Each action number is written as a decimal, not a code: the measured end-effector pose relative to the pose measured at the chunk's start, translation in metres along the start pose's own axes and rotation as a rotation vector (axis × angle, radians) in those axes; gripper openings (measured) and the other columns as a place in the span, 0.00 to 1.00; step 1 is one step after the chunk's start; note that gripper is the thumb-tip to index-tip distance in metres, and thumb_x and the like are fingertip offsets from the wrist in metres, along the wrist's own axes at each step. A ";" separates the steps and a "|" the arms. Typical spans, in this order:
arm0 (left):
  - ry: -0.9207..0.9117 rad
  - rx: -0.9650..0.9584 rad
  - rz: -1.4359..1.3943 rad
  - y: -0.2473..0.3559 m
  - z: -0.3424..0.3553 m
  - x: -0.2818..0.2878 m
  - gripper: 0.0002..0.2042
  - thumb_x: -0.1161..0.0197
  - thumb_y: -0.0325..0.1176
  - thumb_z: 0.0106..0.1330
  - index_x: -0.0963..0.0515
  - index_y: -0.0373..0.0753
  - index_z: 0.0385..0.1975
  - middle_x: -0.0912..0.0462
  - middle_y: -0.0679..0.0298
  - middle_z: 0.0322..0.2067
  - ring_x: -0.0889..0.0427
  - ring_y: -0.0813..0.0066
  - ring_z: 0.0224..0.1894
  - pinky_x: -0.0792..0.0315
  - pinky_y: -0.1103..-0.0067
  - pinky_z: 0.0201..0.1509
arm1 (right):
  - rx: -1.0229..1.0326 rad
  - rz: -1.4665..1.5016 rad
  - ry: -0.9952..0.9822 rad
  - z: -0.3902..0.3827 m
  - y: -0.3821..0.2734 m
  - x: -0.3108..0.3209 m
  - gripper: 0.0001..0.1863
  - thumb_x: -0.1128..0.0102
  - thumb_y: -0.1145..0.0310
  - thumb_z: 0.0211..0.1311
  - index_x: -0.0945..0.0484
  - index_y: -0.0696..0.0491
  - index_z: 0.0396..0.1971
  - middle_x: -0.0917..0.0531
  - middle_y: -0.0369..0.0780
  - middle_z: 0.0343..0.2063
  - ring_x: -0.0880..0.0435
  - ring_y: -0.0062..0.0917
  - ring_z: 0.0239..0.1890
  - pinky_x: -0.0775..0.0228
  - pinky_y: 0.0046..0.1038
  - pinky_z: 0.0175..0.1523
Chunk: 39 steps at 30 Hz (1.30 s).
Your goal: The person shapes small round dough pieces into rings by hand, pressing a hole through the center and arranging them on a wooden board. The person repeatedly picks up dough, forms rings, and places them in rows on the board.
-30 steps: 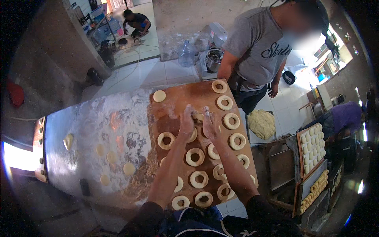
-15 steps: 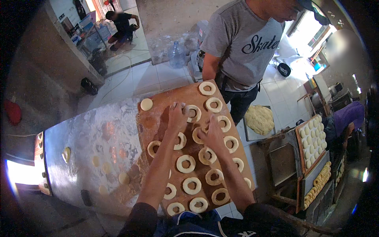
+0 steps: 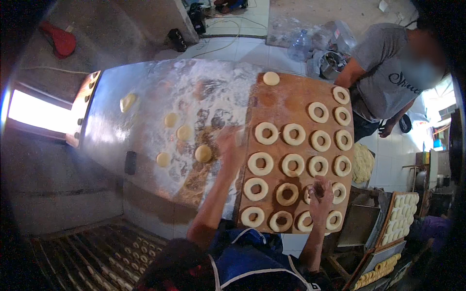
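- The left hand is blurred, above the floured worktop just beside the left edge of the wooden board; I cannot tell how far open it is, or whether it touches anything.
- The right hand has its fingers bent, over the near right part of the board — whether it grips or only hovers, I cannot tell.
- The dough rings lie flat in rows across the board, from its near edge towards its far right corner. One is partly hidden by the right hand, with others close around it; the left column lies just right of the left hand.
- A dough disc lies by the board's far left corner.
- Four dough rounds lie left of the left hand, with an uneven dough lump further towards the worktop's left end.
- A dark block sits at the worktop's near edge.
- Past the board's far right corner stands a co-worker in grey; a large dough mass lies beyond its right edge.
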State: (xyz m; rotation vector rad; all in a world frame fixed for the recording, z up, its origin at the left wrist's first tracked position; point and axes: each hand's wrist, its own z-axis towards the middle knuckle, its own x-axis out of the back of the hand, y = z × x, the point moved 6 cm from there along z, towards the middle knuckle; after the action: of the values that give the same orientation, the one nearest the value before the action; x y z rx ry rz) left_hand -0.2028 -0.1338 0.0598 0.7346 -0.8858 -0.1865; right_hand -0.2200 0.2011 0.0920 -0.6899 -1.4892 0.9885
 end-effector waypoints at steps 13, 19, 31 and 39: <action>-0.219 0.420 -0.576 -0.077 -0.063 0.119 0.16 0.32 0.32 0.58 0.24 0.33 0.44 0.20 0.61 0.38 0.22 0.74 0.42 0.26 0.73 0.46 | 0.138 0.168 -0.403 -0.025 -0.104 -0.216 0.20 0.37 0.62 0.62 0.23 0.56 0.50 0.16 0.45 0.40 0.16 0.30 0.43 0.24 0.32 0.46; -0.228 0.562 -0.742 -0.083 -0.100 0.156 0.14 0.36 0.34 0.64 0.21 0.31 0.43 0.19 0.64 0.32 0.22 0.78 0.35 0.25 0.76 0.42 | 0.030 0.287 -0.513 -0.046 -0.118 -0.279 0.18 0.34 0.67 0.57 0.21 0.59 0.46 0.15 0.46 0.36 0.16 0.30 0.42 0.24 0.32 0.47; -0.085 0.636 -1.392 -0.121 -0.132 0.179 0.15 0.39 0.30 0.66 0.29 0.37 0.51 0.20 0.59 0.41 0.19 0.70 0.40 0.25 0.75 0.45 | 0.036 0.472 -0.751 -0.104 -0.180 -0.313 0.32 0.41 0.79 0.53 0.41 0.56 0.60 0.19 0.40 0.38 0.19 0.23 0.38 0.23 0.27 0.42; -0.101 0.620 -1.570 -0.120 -0.130 0.168 0.16 0.47 0.32 0.70 0.34 0.40 0.56 0.23 0.65 0.40 0.21 0.72 0.43 0.25 0.76 0.49 | -0.328 0.524 -0.463 -0.076 -0.141 -0.321 0.26 0.56 0.46 0.69 0.27 0.56 0.48 0.22 0.43 0.42 0.22 0.26 0.40 0.27 0.33 0.44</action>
State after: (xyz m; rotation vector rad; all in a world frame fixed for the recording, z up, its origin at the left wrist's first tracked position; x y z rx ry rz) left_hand 0.0195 -0.2306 0.0355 1.9052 -0.2500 -1.3775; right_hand -0.0773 -0.1260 0.0589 -1.1857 -1.9518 1.3800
